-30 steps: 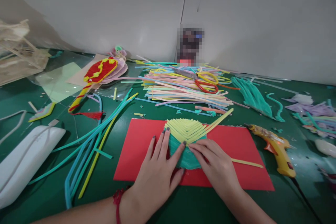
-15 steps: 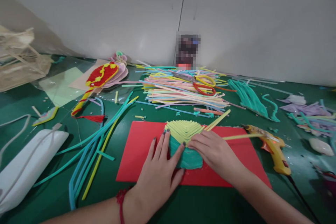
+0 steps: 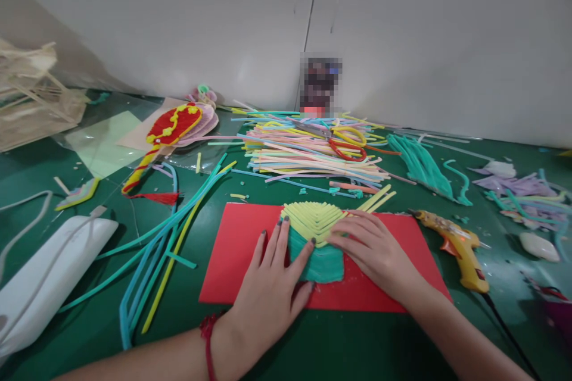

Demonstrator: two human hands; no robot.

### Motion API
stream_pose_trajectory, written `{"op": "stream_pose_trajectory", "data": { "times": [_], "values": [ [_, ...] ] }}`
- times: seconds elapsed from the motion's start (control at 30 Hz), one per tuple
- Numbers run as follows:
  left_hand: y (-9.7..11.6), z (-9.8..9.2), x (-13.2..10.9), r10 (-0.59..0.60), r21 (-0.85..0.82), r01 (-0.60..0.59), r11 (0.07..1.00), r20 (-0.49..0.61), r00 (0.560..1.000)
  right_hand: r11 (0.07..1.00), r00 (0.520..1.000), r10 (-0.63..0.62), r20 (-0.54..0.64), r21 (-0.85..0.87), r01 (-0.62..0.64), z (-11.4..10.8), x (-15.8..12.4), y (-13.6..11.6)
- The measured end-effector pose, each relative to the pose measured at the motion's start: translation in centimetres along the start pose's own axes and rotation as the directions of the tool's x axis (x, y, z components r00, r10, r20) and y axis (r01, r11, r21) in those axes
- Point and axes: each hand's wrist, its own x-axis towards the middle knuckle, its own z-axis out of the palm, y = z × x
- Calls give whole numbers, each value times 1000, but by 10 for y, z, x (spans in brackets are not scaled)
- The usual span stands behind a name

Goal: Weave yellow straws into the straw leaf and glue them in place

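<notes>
Woven piece, yellow strips over teal, lies on the red sheet, centre-back. Left hand flat and spread on its left edge, gripping nothing. Right hand presses its right side, fingers flat, where loose yellow strip ends stick out. Best: hold firm, press evenly. Glue gun right of sheet.

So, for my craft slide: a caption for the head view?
Both hands, left and right, press a yellow-and-teal strip piece onto red card.
</notes>
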Motion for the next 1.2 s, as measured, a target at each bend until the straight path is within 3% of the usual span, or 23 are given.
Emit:
{"op": "stream_pose_trajectory", "data": {
  "times": [0.17,0.33,0.77,1.2],
  "values": [
    [-1,1,0,-19,-21,18,1000,-16,1000,971,988,140,-57,-188,-149,1,-30,-8],
    [-1,2,-1,-6,-1,6,1000,-4,1000,950,990,139,-1,-281,-133,11,-42,-13],
    [-2,0,-1,-8,-4,8,1000,22,1000,928,963,269,25,-274,-252,15,-47,-16],
    [-2,0,0,-13,5,13,1000,2,1000,921,956,292,35,-278,-271,13,-48,-21]
  ]
}}
